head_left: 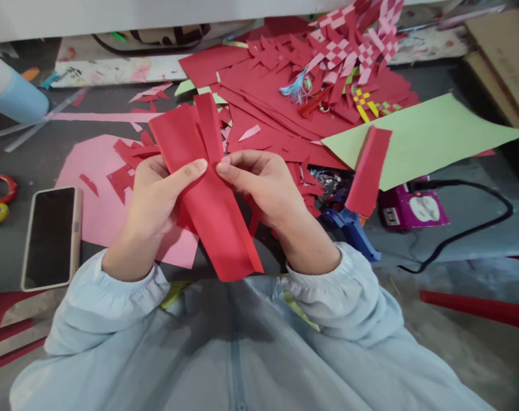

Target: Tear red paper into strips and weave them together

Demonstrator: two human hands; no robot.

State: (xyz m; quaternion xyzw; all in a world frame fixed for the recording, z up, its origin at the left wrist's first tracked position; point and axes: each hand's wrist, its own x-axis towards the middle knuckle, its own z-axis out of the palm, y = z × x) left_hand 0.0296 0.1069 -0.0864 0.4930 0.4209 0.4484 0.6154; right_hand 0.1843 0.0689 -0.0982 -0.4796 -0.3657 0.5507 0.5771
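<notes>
A folded sheet of red paper (219, 228) is held up in front of me between both hands, above the dark table. Its upper part splits into a wide panel and a narrower folded flap. My left hand (157, 194) is closed around the left side, thumb pressed on the front and fingers mostly hidden behind. My right hand (259, 182) pinches the right edge of the paper near the narrow flap, its thumb and index finger together. Beneath the left hand lie a pink paper sheet (84, 165) and red paper scraps (122, 182).
A phone (49, 240) and scissors (0, 194) lie left. Behind is a heap of red paper (259, 97) with woven pink-red pieces (336, 51). Right are a green sheet (426, 137), a folded red strip (369, 171), a blue tool (349, 228) and a purple box (413, 208) with a black cable.
</notes>
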